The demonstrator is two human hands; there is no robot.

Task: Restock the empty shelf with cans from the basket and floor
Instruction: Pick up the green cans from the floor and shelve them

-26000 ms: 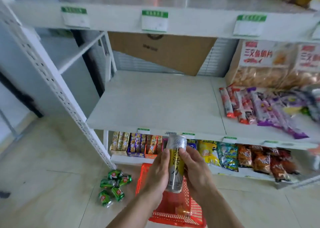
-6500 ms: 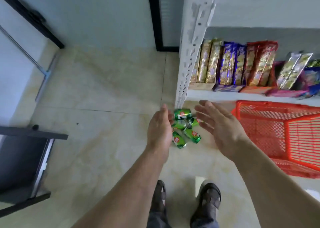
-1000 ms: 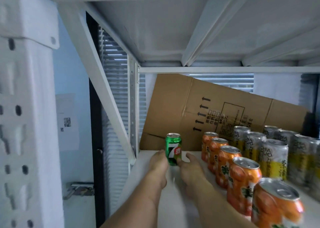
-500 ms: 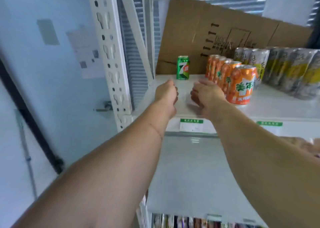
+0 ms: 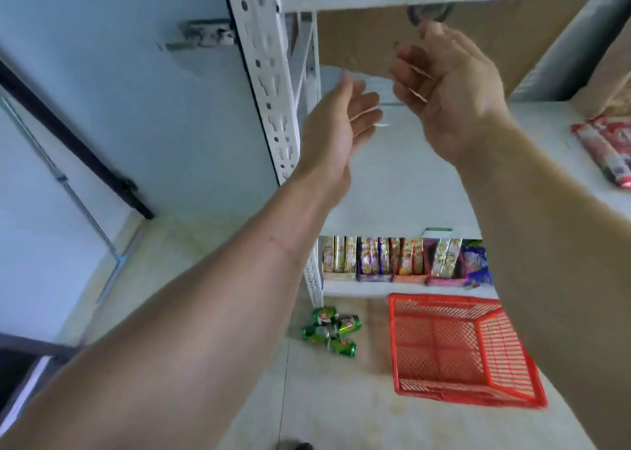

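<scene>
- Left hand [image 5: 336,127] raised in front of the white shelf upright [image 5: 264,74], fingers spread loosely, palm facing right, holding nothing.
- Right hand [image 5: 447,89] just right of the left hand and a bit higher, fingers slack and parted, nothing in it. Motion blur on both.
- Hands are apart, palms roughly facing each other, over the bare white shelf [image 5: 403,176].
- Green cans [image 5: 331,330] lie on the floor [image 5: 205,296] well below the left hand, a small cluster on their sides, touching each other, by the foot of the upright.
- Red basket [image 5: 457,350] on the floor well below the right hand, just right of the cans; looks empty inside.
- Snack packs [image 5: 403,260] in a row on the bottom shelf, between the hands' level and the basket.
- Red wrapped packets [image 5: 604,146] on the shelf, far right of the right hand.
- Brown cardboard [image 5: 368,36] behind the hands at the back of the shelf.
</scene>
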